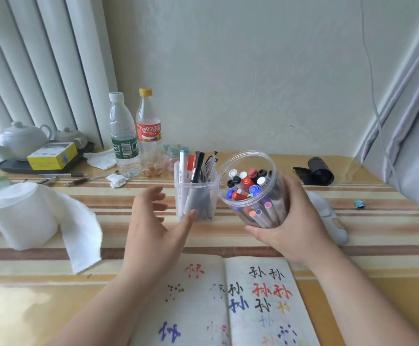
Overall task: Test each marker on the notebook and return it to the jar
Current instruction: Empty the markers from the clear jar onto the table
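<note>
Markers (247,182), capped in red, blue, black and white, are packed in the clear round jar (260,211). The jar is gripped at its right side and base by the right hand (295,221), fingers and thumb wrapped round it, its mouth tipped toward the camera and its body lifted off the striped table (53,283). Just left of that grip the left hand (153,221) is held apart from the jar, fingers spread, nothing in it. Between the two hands and slightly behind them, a square clear pen holder (196,196) full of pens is seen; its lower corner is overlapped by the left thumb, though contact cannot be told. Below the grip, nearer the person, the notebook (228,300) is laid open, its pages marked with characters and dots in red, blue, black and orange. Behind and left of the grip, a water bottle (123,136) and a cola bottle (148,136) are stood side by side. Farther left, a tissue roll (21,216) with a trailing sheet is seen. Right of the grip and behind it, a black roll (320,171) is lying on the table. A pale object (328,216) is partly hidden behind the right wrist.
</note>
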